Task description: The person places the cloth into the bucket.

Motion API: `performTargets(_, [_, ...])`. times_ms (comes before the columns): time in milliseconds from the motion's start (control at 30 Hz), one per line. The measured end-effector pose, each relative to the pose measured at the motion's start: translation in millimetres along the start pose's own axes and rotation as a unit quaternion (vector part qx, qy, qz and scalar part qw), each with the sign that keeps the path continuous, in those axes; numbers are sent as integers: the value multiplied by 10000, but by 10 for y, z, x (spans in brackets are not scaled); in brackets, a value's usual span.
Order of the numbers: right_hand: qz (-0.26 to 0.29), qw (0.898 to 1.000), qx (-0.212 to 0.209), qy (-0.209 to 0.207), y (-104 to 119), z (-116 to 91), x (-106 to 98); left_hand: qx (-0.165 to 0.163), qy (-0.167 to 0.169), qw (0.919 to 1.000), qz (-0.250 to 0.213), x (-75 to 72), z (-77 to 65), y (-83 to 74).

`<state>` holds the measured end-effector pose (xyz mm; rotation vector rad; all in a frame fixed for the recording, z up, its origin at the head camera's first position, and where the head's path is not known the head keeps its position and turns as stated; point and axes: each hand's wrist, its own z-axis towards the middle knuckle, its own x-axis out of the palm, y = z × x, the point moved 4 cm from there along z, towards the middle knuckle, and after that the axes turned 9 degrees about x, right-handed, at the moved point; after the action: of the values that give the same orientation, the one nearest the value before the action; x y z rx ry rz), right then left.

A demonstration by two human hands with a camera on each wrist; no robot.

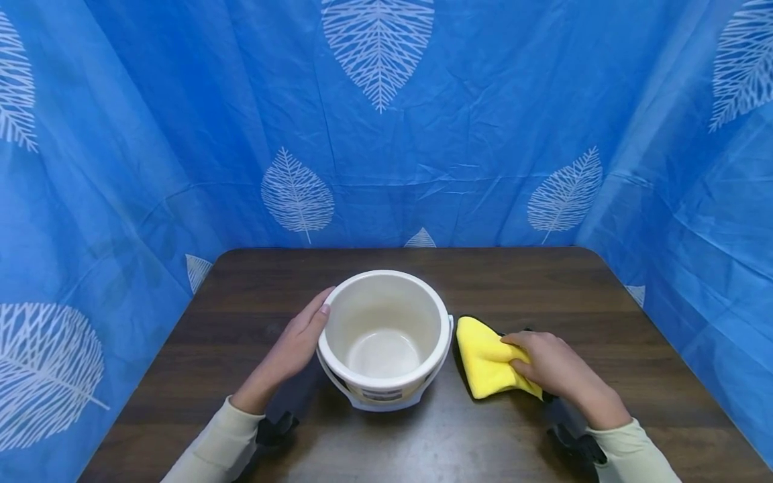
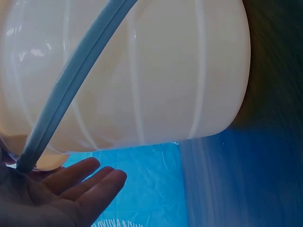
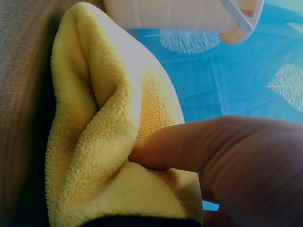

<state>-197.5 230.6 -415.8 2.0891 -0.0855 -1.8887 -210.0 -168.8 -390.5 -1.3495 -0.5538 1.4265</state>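
A white bucket [image 1: 417, 376] with a pale handle [image 2: 71, 85] stands upright on the table, its inside visible from above. My left hand [image 1: 296, 342] rests against the left side of its rim, thumb at the edge. In the left wrist view the fingers [image 2: 94, 189] of that hand extend loosely beside the bucket wall. Right of the bucket lies a folded yellow cloth [image 1: 486, 359] with a dark edge, plush in the right wrist view. My right hand [image 1: 555, 365] pinches its right side between thumb and fingers; the fingertips are partly hidden by the fabric.
The dark wooden table [image 1: 513, 275] has rounded far corners. Behind it and at both sides hangs a blue curtain [image 1: 453, 134] with white leaf prints. Dark straps [image 1: 276, 429] show at both wrists.
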Motion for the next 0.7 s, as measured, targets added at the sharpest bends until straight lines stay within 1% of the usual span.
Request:
performTargets(300, [-55,9997,-180,-174,42,-15,-138,-40,-71,9999,-68,7,-7,-4])
performTargets(467, [-39,9995,-188,-232,58,-19,-190,-62,-122,9999,-99,8,-6,-1])
performTargets(700, [92,9991,-260,-334,98,-14,-270,18,-117,9998,-147,12,0,0])
